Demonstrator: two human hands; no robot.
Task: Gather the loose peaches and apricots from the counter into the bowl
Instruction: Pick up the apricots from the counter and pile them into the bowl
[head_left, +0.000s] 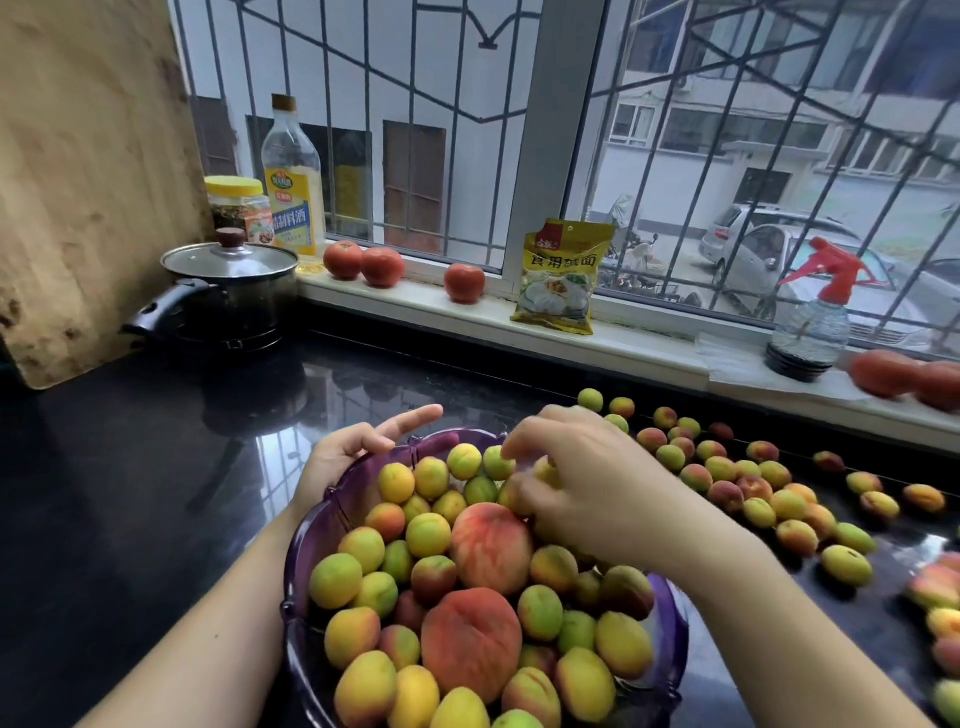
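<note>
A purple translucent bowl (317, 525) sits on the dark counter, heaped with several yellow-green apricots and two big red peaches (491, 548). My left hand (348, 452) grips the bowl's far-left rim, with the index finger pointing out. Above the bowl's far side my right hand (587, 483) is curled palm down around small apricots (545, 475), blurred. Many loose apricots (748, 483) lie scattered on the counter to the right of the bowl.
A lidded steel pot (234, 296) stands at the back left beside a wooden board (88, 171). The windowsill holds an oil bottle (292, 176), a jar, tomatoes (382, 266), a yellow packet (561, 278) and a red-topped spray bottle (810, 317).
</note>
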